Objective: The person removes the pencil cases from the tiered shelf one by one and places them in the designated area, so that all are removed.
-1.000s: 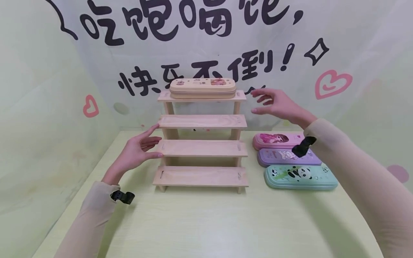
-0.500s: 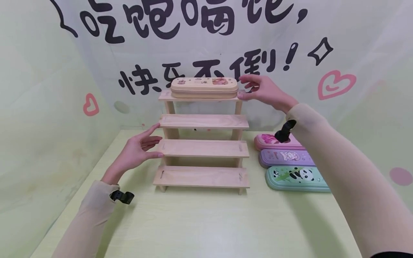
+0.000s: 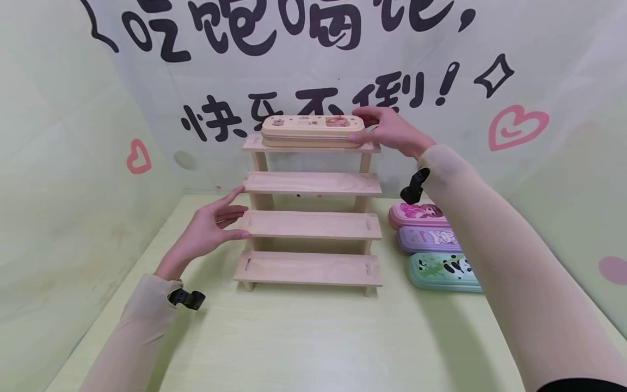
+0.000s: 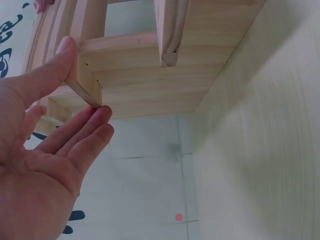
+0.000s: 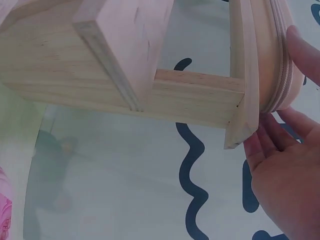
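Observation:
A four-tier wooden display shelf [image 3: 312, 224] stands on the table, with a cream zippered pencil case [image 3: 308, 130] lying along its top board. My right hand [image 3: 394, 132] holds the case's right end, thumb on the front and fingers behind. In the right wrist view, the thumb lies beside the zipper of the pencil case [image 5: 267, 55]. My left hand [image 3: 208, 230] grips the left end of a middle board. Seen from the left wrist, that board's end [image 4: 84, 82] sits between the thumb and fingertips.
Pink [image 3: 416, 214], purple [image 3: 428, 239] and mint panda [image 3: 443, 270] pencil cases lie on the table [image 3: 294, 337] right of the shelf, partly hidden by the right sleeve. A printed cloth backdrop [image 3: 313, 65] hangs close behind the shelf.
My right hand has moved left from beside the shelf's top and taken hold of the cream pencil case's right end. The left hand has kept its place on the shelf.

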Demonstrator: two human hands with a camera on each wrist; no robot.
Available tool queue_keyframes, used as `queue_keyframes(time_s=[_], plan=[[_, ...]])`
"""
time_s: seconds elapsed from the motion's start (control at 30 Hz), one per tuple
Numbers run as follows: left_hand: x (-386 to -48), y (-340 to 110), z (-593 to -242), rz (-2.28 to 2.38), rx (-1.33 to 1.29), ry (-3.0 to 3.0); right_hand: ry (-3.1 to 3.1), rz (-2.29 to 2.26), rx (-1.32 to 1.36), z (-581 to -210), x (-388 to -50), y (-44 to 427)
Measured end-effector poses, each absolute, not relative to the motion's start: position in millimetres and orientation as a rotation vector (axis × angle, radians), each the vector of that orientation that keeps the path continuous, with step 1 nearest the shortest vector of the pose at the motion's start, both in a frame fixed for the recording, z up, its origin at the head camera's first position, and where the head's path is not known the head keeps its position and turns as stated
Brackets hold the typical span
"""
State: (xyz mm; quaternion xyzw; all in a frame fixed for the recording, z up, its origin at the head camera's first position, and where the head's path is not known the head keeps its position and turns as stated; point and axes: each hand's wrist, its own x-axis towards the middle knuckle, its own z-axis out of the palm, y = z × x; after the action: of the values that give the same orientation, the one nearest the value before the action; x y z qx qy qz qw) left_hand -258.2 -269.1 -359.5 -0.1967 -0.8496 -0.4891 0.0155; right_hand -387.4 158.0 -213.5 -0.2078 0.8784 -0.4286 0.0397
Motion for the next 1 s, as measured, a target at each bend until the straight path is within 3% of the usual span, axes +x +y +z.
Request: queue_keyframes(time_s=[1.0], plan=[[-258.0, -267.9, -357.6, -1.51, -0.603, -2.665, 2.597, -1.333, -0.611, -211.1, -383.6, 160.2]])
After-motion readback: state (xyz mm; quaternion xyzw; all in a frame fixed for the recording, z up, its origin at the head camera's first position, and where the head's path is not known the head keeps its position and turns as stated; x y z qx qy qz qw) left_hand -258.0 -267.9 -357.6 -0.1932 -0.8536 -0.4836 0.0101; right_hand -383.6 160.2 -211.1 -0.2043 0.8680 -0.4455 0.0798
